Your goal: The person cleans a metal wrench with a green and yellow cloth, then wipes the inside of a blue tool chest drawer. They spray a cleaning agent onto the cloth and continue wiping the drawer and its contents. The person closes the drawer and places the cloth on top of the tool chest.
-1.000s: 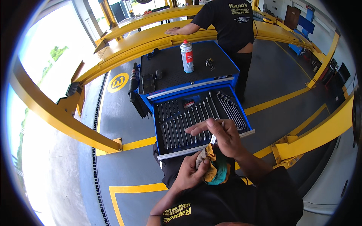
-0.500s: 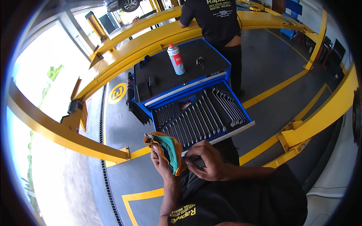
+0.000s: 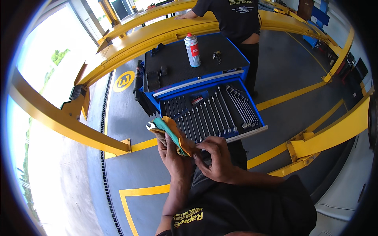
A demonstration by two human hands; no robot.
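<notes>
My left hand [image 3: 173, 159] is wrapped around a green and orange cloth [image 3: 172, 131], folded over a combination wrench. The wrench's open-end jaw [image 3: 150, 126] sticks out past the cloth's left end, while its shank is hidden. At the cloth's right end, the thumb and fingers of my right hand [image 3: 216, 159] pinch together on the fabric; whether they also grip the wrench inside is hidden. Both hands are just in front of an open drawer [image 3: 252, 133], where several wrenches [image 3: 214, 114] lie in rows by size.
The drawer belongs to a blue tool cabinet [image 3: 173, 67] with a black top. On it stand a spray can [image 3: 193, 51] with a red cap and a small set of keys or parts [image 3: 217, 57]. A co-worker [image 3: 240, 23] stands behind, by yellow lift beams [image 3: 157, 45].
The cloth has turned and slid along the wrench, so more of the open-end jaw shows. My hands have risen slightly toward the drawer, and the view has shifted a little.
</notes>
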